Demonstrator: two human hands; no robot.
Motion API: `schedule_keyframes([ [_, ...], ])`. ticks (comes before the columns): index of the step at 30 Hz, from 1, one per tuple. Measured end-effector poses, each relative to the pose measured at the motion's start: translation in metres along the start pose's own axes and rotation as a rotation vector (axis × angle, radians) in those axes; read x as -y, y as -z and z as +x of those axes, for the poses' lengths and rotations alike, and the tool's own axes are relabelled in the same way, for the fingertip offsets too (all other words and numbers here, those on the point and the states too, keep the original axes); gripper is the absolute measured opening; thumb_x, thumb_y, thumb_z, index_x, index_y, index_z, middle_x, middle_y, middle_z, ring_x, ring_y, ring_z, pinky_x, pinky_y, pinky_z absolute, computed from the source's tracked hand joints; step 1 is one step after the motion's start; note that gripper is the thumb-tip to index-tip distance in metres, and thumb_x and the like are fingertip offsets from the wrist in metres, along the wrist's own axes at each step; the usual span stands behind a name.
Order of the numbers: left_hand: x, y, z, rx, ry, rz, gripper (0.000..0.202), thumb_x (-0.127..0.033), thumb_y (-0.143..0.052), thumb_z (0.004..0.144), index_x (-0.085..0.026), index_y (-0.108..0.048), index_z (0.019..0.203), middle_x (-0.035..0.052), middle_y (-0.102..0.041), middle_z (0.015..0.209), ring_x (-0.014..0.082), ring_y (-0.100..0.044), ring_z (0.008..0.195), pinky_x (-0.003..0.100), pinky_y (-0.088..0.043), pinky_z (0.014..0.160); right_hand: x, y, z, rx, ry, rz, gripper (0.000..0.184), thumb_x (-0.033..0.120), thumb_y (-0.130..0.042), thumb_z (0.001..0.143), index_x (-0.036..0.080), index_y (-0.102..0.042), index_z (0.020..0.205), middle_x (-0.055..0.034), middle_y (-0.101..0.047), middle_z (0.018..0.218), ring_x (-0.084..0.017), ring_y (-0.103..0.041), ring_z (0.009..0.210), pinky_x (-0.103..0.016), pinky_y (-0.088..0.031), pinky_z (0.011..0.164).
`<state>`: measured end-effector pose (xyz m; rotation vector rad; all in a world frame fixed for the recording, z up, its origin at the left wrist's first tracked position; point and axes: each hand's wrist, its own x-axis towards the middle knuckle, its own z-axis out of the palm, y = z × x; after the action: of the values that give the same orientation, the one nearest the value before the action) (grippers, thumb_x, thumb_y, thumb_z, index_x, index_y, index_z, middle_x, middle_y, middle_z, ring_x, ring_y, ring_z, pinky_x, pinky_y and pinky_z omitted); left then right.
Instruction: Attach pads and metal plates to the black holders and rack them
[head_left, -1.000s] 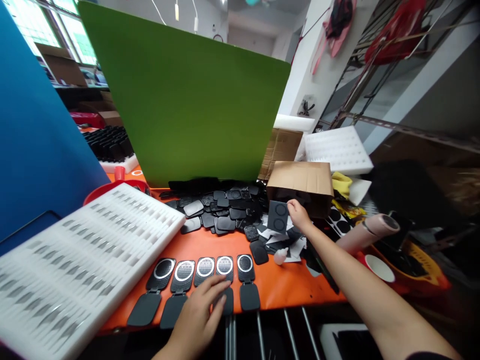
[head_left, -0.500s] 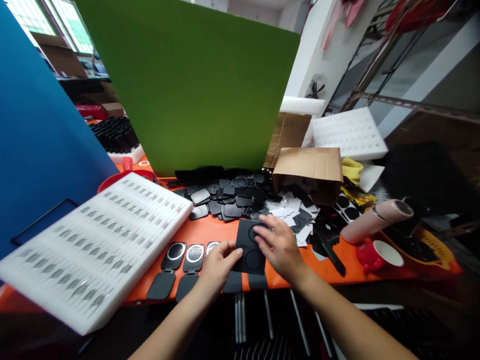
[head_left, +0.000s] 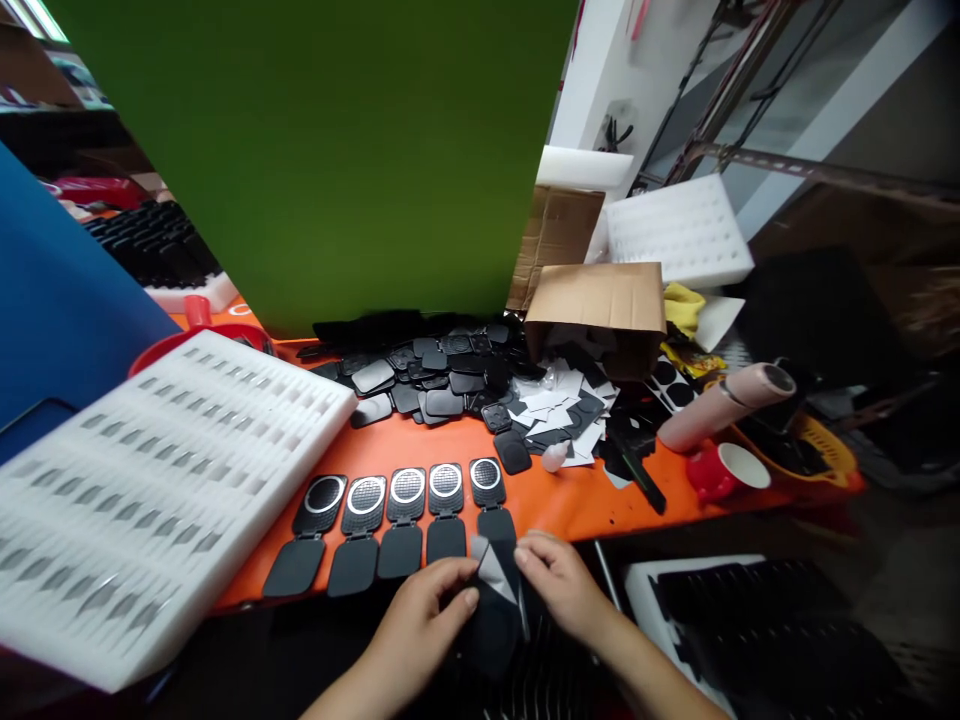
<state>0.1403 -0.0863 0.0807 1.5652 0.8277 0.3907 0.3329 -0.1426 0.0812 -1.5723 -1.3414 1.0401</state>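
Note:
A black sheet (head_left: 489,628) with round outlines is held low, in front of the table edge. One part of it is bent over and shows a white underside. My left hand (head_left: 424,630) pinches the sheet's left side between thumb and fingers. My right hand (head_left: 564,588) is closed on its right side, the fingertips at the folded-back strip. Just beyond my hands lies a row of several opened black hinged cases (head_left: 401,550), with silver rings on most of their upper halves. Another opened black case (head_left: 512,451) lies farther back, beside a small whitish bottle (head_left: 555,457).
At the left rests a white foam tray (head_left: 247,440) with slots. Behind are a pile of black cases (head_left: 442,385), white and black scraps (head_left: 562,410), and a cardboard box (head_left: 600,290). To the right stand a pink tumbler (head_left: 712,410) and a red mug (head_left: 709,472). A green panel (head_left: 337,170) rises behind.
Both hands have moved lower and toward me with the black sheet, uncovering more of the case row. The sheet, flat before, is now bent with white showing. The view has tilted down.

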Motion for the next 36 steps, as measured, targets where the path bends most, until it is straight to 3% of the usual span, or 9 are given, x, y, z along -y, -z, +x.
schedule_keyframes([
  [4,0.021,0.011,0.008,-0.031,0.134,-0.013,0.020,-0.029,-0.046,0.077,-0.014,-0.057,0.084,0.0016,-0.059,0.073,0.0148,-0.053,0.069,0.023,-0.041,0.063,-0.012,0.036,0.001,-0.352,-0.187,0.301,0.031,0.043,-0.043,0.082,0.016,-0.052,0.069,0.0045,-0.042,0.047,-0.008,-0.038,0.043,-0.020,-0.034,0.045],
  [6,0.023,0.014,0.009,-0.064,0.150,0.102,0.022,-0.032,-0.042,0.079,-0.015,-0.056,0.076,0.0006,-0.058,0.069,0.0148,-0.053,0.067,0.023,-0.040,0.061,-0.010,0.052,0.000,-0.456,-0.198,0.351,0.031,0.045,-0.045,0.080,0.016,-0.054,0.074,0.0032,-0.047,0.047,-0.009,-0.042,0.044,-0.021,-0.037,0.046],
  [8,0.017,0.011,0.011,-0.045,0.095,0.273,0.026,-0.033,-0.038,0.082,-0.017,-0.055,0.072,0.0004,-0.058,0.070,0.0150,-0.053,0.069,0.023,-0.040,0.063,-0.004,0.062,-0.002,-0.423,-0.172,0.321,0.033,0.046,-0.046,0.079,0.016,-0.057,0.088,-0.0047,-0.061,0.070,-0.015,-0.055,0.063,-0.026,-0.045,0.059],
  [10,0.006,0.001,0.015,0.016,-0.014,0.431,0.026,-0.031,-0.035,0.084,-0.019,-0.055,0.074,0.0007,-0.060,0.076,0.0151,-0.055,0.074,0.024,-0.040,0.067,0.004,0.062,-0.001,-0.286,-0.134,0.225,0.038,0.047,-0.044,0.080,0.017,-0.058,0.097,-0.0102,-0.061,0.096,-0.021,-0.056,0.086,-0.032,-0.045,0.073],
  [12,-0.002,-0.012,0.022,0.068,-0.133,0.560,0.022,-0.027,-0.035,0.084,-0.020,-0.056,0.080,0.0019,-0.062,0.092,0.0161,-0.054,0.087,0.027,-0.040,0.076,0.007,0.054,0.005,-0.179,-0.085,0.108,0.038,0.046,-0.044,0.079,0.019,-0.059,0.100,-0.0104,-0.059,0.103,-0.022,-0.054,0.093,-0.035,-0.043,0.080],
  [17,0.005,-0.036,0.044,0.021,-0.290,0.888,0.021,-0.024,-0.037,0.084,-0.017,-0.055,0.093,0.0093,-0.047,0.124,0.0232,-0.045,0.109,0.040,-0.034,0.091,-0.014,0.029,0.036,-0.256,-0.052,0.028,0.049,0.041,-0.056,0.072,0.021,-0.045,0.116,-0.0058,-0.064,0.085,-0.019,-0.059,0.081,-0.034,-0.043,0.077],
  [20,0.016,-0.041,0.051,0.009,-0.291,0.983,0.023,-0.021,-0.037,0.084,-0.015,-0.054,0.099,0.0133,-0.045,0.125,0.0249,-0.043,0.112,0.042,-0.033,0.093,-0.038,0.020,0.057,-0.213,-0.110,0.190,0.034,0.042,-0.056,0.071,0.018,-0.052,0.095,-0.0030,-0.061,0.072,-0.017,-0.058,0.069,-0.031,-0.044,0.068],
  [24,0.022,-0.045,0.052,0.009,-0.269,1.019,0.025,-0.018,-0.035,0.084,-0.014,-0.053,0.101,0.0135,-0.042,0.128,0.0254,-0.039,0.117,0.043,-0.031,0.095,-0.054,0.013,0.077,-0.174,-0.074,0.274,0.021,0.036,-0.060,0.066,0.019,-0.052,0.075,-0.0022,-0.058,0.079,-0.015,-0.055,0.075,-0.028,-0.042,0.070],
  [36,0.021,-0.050,0.052,0.028,-0.217,1.098,0.024,-0.013,-0.035,0.083,-0.011,-0.055,0.097,0.0151,-0.039,0.131,0.0262,-0.036,0.119,0.040,-0.029,0.097,-0.080,-0.001,0.103,-0.116,-0.072,0.110,0.022,0.039,-0.056,0.067,0.019,-0.047,0.073,0.0026,-0.047,0.062,-0.012,-0.044,0.057,-0.023,-0.038,0.053],
])
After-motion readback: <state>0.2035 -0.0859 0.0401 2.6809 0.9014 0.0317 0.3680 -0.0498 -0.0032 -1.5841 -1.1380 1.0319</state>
